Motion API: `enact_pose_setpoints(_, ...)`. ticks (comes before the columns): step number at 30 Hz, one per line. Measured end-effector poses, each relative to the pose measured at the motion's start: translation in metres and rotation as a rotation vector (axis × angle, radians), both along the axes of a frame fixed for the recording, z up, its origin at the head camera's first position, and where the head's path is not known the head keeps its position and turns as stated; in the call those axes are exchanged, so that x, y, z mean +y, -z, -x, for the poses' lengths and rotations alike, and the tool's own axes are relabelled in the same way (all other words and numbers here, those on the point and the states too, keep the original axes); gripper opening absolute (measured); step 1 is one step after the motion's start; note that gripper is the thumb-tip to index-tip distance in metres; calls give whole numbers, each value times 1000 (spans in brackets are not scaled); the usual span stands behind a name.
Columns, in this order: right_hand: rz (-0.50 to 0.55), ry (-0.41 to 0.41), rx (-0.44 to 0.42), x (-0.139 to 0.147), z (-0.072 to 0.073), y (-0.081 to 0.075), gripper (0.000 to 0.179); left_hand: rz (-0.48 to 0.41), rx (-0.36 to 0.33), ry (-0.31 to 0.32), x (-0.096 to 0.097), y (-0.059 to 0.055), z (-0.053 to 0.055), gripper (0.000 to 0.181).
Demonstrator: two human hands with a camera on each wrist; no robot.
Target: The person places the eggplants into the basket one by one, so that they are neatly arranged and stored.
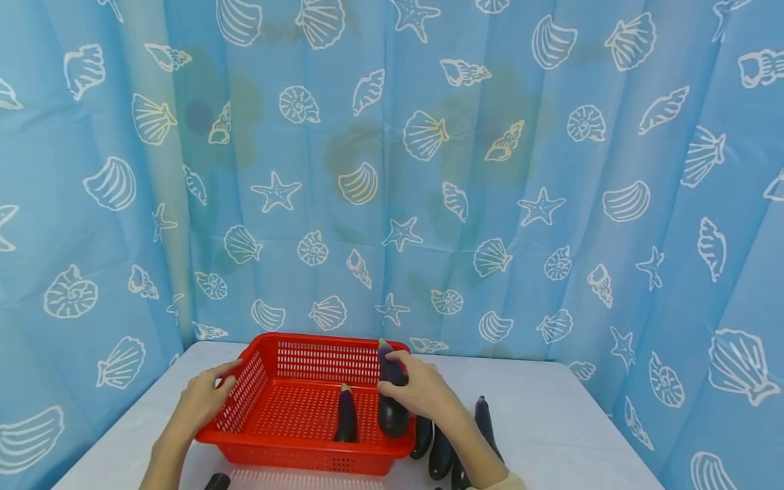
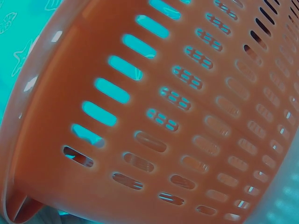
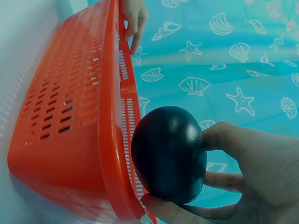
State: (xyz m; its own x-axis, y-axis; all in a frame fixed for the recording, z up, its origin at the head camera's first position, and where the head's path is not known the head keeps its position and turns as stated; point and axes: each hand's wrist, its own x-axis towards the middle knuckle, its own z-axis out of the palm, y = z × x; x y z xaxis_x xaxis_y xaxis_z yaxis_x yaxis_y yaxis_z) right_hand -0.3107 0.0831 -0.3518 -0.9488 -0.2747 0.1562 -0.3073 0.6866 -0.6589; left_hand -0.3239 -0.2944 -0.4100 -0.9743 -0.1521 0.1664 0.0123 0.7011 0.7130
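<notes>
My right hand (image 1: 425,388) holds a dark, glossy eggplant (image 1: 392,415) between thumb and fingers, over the right side of a red plastic basket (image 1: 306,457). Its green stem end points away from me; in the right wrist view the rounded bottom of the eggplant (image 3: 169,154) faces the camera. Another eggplant (image 1: 346,415) lies inside the basket. At the basket's left rim, my left hand (image 1: 199,405) rests with thumb and forefinger apart. The left wrist view shows the slotted basket wall (image 2: 154,93) but not the hand.
Several eggplants (image 1: 441,454) lie on the white table (image 1: 539,422) right of the basket, partly behind my right forearm. The end of a dark object (image 1: 217,482) shows at the lower left. A blue shell-patterned curtain (image 1: 392,204) hangs behind the table.
</notes>
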Motion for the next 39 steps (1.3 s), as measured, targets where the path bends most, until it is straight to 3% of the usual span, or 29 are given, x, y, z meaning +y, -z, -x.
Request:
enact_pose_setpoints(10, -54, 12, 10, -18, 5, 9, 58, 2, 0, -8, 1, 1, 0, 49)
enact_pose_setpoints(18, -38, 1, 3, -30, 7, 18, 57, -7, 0, -3, 1, 0, -2, 49)
enact_pose_setpoints(31, -41, 23, -60, -45, 14, 29, 57, -10, -15, -2, 0, 1, 2, 50)
enact_pose_setpoints(39, -82, 23, -53, -55, 17, 38, 53, -5, -18, -2, 0, -1, 1, 50)
